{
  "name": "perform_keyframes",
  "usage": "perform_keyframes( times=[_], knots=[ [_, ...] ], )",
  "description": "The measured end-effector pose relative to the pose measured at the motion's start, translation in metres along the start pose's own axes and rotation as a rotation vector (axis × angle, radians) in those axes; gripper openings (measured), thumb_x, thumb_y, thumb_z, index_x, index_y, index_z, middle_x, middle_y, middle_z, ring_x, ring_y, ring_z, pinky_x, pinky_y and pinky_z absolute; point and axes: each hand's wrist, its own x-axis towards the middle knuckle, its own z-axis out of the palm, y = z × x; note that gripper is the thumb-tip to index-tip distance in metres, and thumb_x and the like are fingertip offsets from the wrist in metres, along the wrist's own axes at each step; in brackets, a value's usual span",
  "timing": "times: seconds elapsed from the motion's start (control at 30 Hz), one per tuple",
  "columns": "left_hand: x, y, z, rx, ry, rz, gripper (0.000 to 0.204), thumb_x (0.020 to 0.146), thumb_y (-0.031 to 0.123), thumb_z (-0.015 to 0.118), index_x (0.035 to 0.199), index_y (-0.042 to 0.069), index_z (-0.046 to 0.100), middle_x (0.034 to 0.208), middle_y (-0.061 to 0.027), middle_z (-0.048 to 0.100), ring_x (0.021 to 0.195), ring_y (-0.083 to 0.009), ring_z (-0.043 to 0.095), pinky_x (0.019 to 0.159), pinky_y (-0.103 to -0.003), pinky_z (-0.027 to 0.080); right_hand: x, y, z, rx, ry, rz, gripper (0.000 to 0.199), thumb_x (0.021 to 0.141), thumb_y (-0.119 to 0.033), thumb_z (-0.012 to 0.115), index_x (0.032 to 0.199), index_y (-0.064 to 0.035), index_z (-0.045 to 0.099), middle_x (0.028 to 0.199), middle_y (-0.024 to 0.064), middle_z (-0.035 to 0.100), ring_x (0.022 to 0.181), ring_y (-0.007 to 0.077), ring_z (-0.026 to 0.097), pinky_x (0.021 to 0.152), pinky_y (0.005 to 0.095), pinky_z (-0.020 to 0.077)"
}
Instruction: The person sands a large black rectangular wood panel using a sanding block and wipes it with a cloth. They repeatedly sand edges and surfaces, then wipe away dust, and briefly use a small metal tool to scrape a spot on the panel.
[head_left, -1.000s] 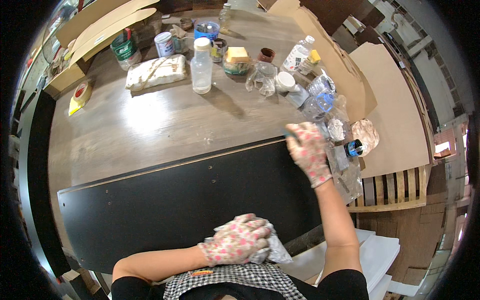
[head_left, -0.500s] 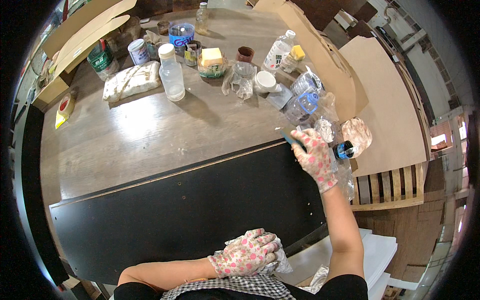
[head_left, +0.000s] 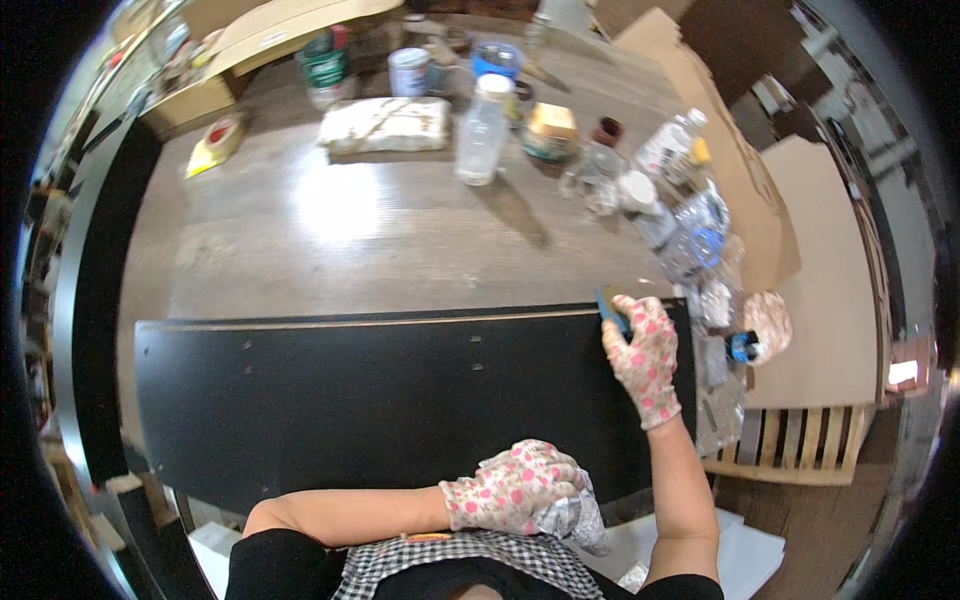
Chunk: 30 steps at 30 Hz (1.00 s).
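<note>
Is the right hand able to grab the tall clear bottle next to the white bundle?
Probably yes, with a stretch: only tabletop and the black panel seem to lie between the right hand and the tall clear bottle. It holds a blue tool, though, which may need putting down first.

The black panel [head_left: 350, 400] is offering free passage at left; plastic bottles [head_left: 666, 148] are crowding and obstructing the far right of the counter [head_left: 250, 265].

L hand [head_left: 515, 487] on silvery wrap [head_left: 577, 520], R hand [head_left: 645, 355] w/ blue tool [head_left: 611, 312] nr blk board's [head_left: 350, 400] far edge.
</note>
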Motion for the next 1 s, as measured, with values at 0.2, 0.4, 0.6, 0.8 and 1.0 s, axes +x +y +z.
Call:
perform_keyframes(
  times=[0.2, 0.4, 0.6, 0.8, 1.0],
  knots=[
    [-0.127, 0.036, -0.080, 0.094, 0.359, -0.241, 0.045, 0.065, 0.023, 0.073, 0.107, 0.010, 0.065, 0.117, -0.0077, 0.062, 0.118, -0.0284, 0.055, 0.103, -0.043, 0.039, 0.031, -0.192, 0.057, 0.151, -0.308, -0.225, 0.032, 0.078, -0.022, 0.069, 0.102, -0.0027, 0.066, 0.089, 0.0128, 0.057, 0.083, 0.0295, 0.060, 0.073, 0.0413, 0.0484],
    [-0.267, 0.100, -0.112, 0.364, 0.919, -0.607, 0.028, 0.069, 0.018, 0.079, 0.095, 0.011, 0.070, 0.107, -0.0101, 0.069, 0.108, -0.0283, 0.064, 0.097, -0.041, 0.046, 0.041, -0.364, 0.158, 0.347, -0.260, -0.577, 0.023, 0.079, -0.024, 0.068, 0.092, -0.0066, 0.062, 0.088, 0.0140, 0.056, 0.084, 0.0308, 0.060, 0.071, 0.0440, 0.0484],
    [-0.333, 0.121, -0.106, 0.452, 1.311, -0.678, 0.024, 0.069, 0.012, 0.080, 0.090, 0.007, 0.069, 0.103, -0.0105, 0.070, 0.104, -0.0297, 0.065, 0.092, -0.042, 0.049, 0.059, -0.526, 0.220, 0.421, -0.365, -0.769, 0.023, 0.080, -0.024, 0.068, 0.094, -0.0063, 0.065, 0.094, 0.0146, 0.058, 0.092, 0.0302, 0.061, 0.079, 0.0430, 0.0490],
    [-0.341, 0.119, -0.110, 0.628, 1.205, -0.754, 0.025, 0.070, 0.013, 0.080, 0.092, 0.010, 0.070, 0.104, -0.0080, 0.070, 0.104, -0.0293, 0.065, 0.092, -0.042, 0.047, 0.064, -0.562, 0.239, 0.381, -0.343, -0.821, 0.016, 0.079, -0.022, 0.069, 0.090, -0.0104, 0.066, 0.095, 0.0127, 0.060, 0.093, 0.0286, 0.062, 0.080, 0.0426, 0.0501],
    [-0.332, 0.110, -0.128, 0.617, 1.174, -0.722, 0.024, 0.074, 0.011, 0.076, 0.097, 0.008, 0.068, 0.105, -0.0107, 0.068, 0.104, -0.0311, 0.062, 0.094, -0.042, 0.046, 0.062, -0.412, 0.177, 0.355, -0.281, -0.704, 0.017, 0.077, -0.020, 0.067, 0.089, -0.0075, 0.064, 0.090, 0.0138, 0.058, 0.088, 0.0313, 0.060, 0.076, 0.0445, 0.0488]
  ],
)
